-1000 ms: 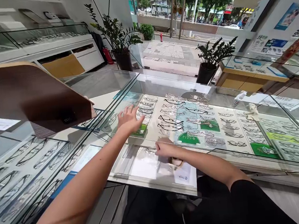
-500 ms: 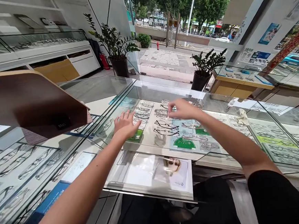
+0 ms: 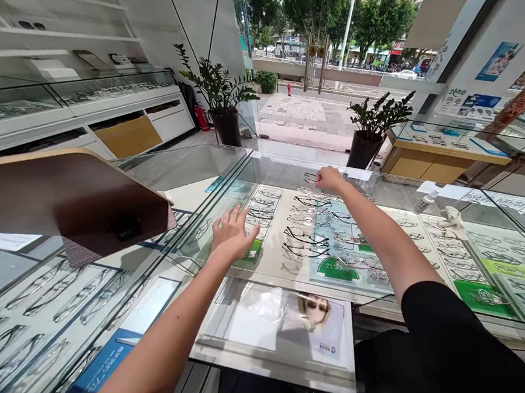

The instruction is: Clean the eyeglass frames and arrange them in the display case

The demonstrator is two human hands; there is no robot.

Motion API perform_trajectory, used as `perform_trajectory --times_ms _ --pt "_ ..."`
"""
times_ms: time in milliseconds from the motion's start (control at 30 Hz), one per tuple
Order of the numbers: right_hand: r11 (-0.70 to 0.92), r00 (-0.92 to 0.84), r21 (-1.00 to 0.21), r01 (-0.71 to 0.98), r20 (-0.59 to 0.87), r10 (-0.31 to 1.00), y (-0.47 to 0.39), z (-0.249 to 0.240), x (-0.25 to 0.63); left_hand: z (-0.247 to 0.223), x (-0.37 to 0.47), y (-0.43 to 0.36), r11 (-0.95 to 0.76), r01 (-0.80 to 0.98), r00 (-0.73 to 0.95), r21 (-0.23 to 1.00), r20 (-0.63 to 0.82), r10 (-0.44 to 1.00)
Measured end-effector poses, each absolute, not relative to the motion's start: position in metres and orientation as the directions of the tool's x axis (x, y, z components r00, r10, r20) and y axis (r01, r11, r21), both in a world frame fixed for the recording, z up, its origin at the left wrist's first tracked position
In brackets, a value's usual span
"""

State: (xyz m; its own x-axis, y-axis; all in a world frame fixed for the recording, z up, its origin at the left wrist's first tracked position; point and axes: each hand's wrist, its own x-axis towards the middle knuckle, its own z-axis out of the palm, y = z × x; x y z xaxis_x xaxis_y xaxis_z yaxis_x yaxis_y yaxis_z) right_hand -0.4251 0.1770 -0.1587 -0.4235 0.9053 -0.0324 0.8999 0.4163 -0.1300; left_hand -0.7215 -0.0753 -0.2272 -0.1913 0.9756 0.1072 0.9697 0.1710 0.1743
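My left hand [image 3: 234, 234] lies with fingers spread over the glass counter, beside a column of eyeglasses [image 3: 264, 205] and a small green card [image 3: 252, 252]. Farther forward, my right hand [image 3: 330, 179] is closed at the far end of another group of glasses; what its fingers hold, if anything, is too small to tell. Dark-framed glasses [image 3: 306, 243] lie between the hands and nearer to me. Right of them, more frames rest on a pale sheet beside a green half-round card [image 3: 337, 269].
A brown board [image 3: 63, 200] juts in from the left. An open drawer [image 3: 276, 368] holds a picture of a dog in sunglasses. A small bottle [image 3: 425, 202] and a dog figurine [image 3: 452, 224] stand on the right. Potted plants [image 3: 227, 126] are beyond the counter.
My right hand has moved forward, away from me, to the far end of the glasses. My left hand stays spread at about the same place. The camera view has shifted.
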Motion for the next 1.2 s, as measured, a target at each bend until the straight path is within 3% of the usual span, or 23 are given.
perform_trajectory --times_ms 233,467,600,733,800,867,900,967,1067,1133,1200 --pt "0.446 -0.444 -0.136 0.885 0.047 0.895 0.153 -0.149 -0.408 -0.225 -0.721 -0.074 0.176 0.968 -0.193 0.18 0.081 0.978" --pt "0.533 -0.499 -0.128 0.836 0.222 0.837 0.045 -0.111 -0.333 -0.215 -0.709 -0.08 0.157 0.969 -0.18 0.189 0.11 0.977" --pt "0.504 -0.479 -0.146 0.851 0.177 0.86 -0.033 -0.134 -0.258 -0.196 -0.696 -0.092 0.147 0.962 -0.168 0.229 0.076 0.983" --pt "0.395 -0.378 -0.195 0.898 0.116 0.918 -0.097 -0.187 -0.176 -0.179 -0.676 -0.149 0.072 0.956 -0.071 0.283 -0.014 0.997" --pt "0.318 -0.289 -0.188 0.929 0.167 0.943 -0.12 -0.216 -0.145 -0.183 -0.659 -0.201 -0.026 0.944 -0.034 0.329 0.176 0.984" --pt "0.234 -0.191 -0.177 0.956 0.229 0.954 -0.135 -0.238 -0.126 -0.202 -0.637 -0.259 0.123 0.913 -0.297 0.388 0.428 0.854" --pt "0.201 -0.154 -0.176 0.964 0.248 0.956 -0.14 -0.246 -0.122 -0.217 -0.625 -0.286 0.213 0.869 -0.45 0.446 0.536 0.714" --pt "0.149 -0.1 -0.179 0.972 0.257 0.961 -0.146 -0.254 -0.121 -0.256 -0.606 -0.329 0.264 0.805 -0.574 0.532 0.583 0.576" --pt "0.092 -0.044 -0.188 0.978 0.243 0.969 -0.147 -0.253 -0.128 -0.319 -0.588 -0.359 0.417 0.575 -0.779 0.704 0.317 0.54" --pt "0.067 -0.019 -0.197 0.978 0.235 0.972 -0.147 -0.25 -0.132 -0.354 -0.581 -0.36 0.546 0.47 -0.79 0.693 0.054 0.61" --pt "0.062 -0.014 -0.206 0.977 0.23 0.973 -0.148 -0.247 -0.133 -0.378 -0.575 -0.355 0.56 0.516 -0.722 0.649 -0.023 0.692"
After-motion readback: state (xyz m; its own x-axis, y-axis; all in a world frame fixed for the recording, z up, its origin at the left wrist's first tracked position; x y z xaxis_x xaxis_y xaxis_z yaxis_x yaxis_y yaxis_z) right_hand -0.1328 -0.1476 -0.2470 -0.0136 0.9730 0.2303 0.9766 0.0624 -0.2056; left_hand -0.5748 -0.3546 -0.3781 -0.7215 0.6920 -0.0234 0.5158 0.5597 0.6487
